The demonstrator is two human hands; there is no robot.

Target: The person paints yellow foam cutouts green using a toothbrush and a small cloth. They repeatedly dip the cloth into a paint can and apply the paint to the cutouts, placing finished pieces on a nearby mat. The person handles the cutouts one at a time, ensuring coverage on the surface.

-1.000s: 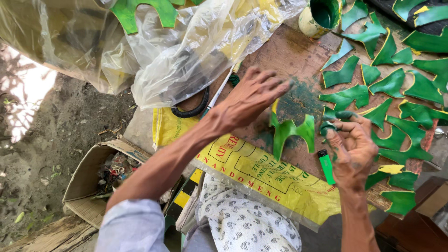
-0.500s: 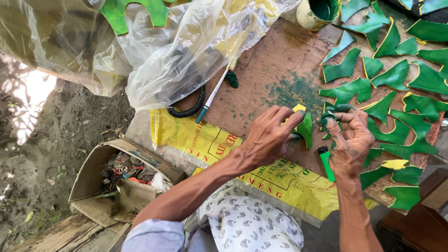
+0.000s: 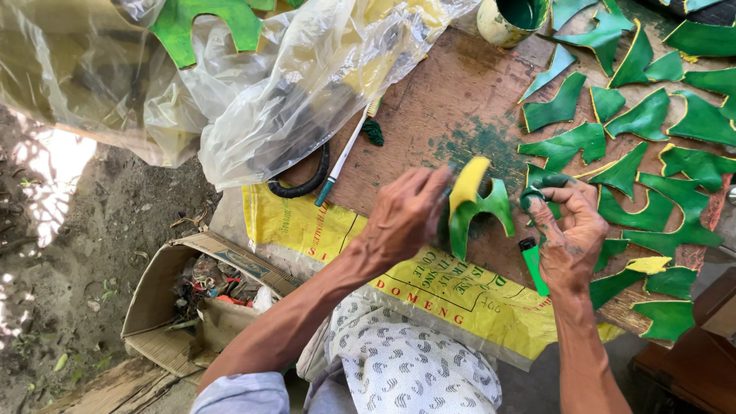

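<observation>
My left hand [image 3: 405, 216] grips a curved, forked piece [image 3: 477, 207], green on one face and yellow on the upturned tip, lifted just off the wooden board [image 3: 448, 96]. My right hand [image 3: 571, 236], smeared with green paint, is closed around a green-handled brush [image 3: 534, 266], its head end close to the piece's right edge. The two hands sit close together over the board's near edge.
Several green-painted, yellow-edged pieces [image 3: 640, 180] lie spread across the board's right side. A paint can [image 3: 508, 18] stands at the top. A second brush [image 3: 343, 155], a black ring [image 3: 305, 184], a plastic bag [image 3: 253, 84], a yellow sack [image 3: 429, 295] and a cardboard box [image 3: 165, 307] lie to the left.
My left hand came back from the middle of the board, took hold of the forked piece and tipped it up so its yellow side shows. My right hand has stayed beside it with the brush.
</observation>
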